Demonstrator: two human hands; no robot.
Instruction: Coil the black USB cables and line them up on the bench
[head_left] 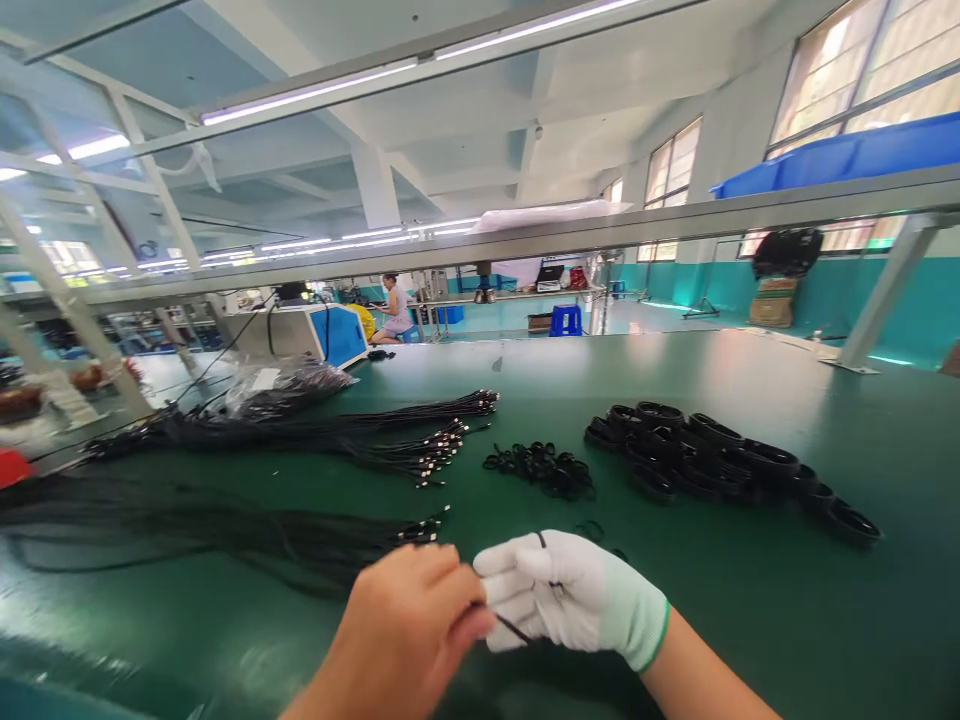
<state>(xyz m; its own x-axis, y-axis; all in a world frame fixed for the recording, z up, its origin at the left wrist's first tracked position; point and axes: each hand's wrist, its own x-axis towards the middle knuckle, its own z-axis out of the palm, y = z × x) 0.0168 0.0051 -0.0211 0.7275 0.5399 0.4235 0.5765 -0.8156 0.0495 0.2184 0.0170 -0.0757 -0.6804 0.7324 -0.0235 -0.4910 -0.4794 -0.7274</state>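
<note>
My bare left hand [409, 625] and my white-gloved right hand [566, 595] meet low in the middle above the green table [750, 600]. Both are closed in a pinch on a thin black cable [514, 628] that runs between them. A small black loop [541, 540] pokes up over the glove's fingers. Just left of my hands lies a bundle of black cables with metal tips [300, 545]. Further back lie more black cable bundles [390, 435], a small heap of thin black rings [544, 470] and a pile of coiled black cables [720, 460].
A clear plastic bag of cables [281, 385] sits at the back left near a blue-and-white machine [322, 335]. A metal rail [600, 235] crosses above the table. A person sits at a far bench [394, 310]. Blue bins [847, 160] rest on the upper right shelf.
</note>
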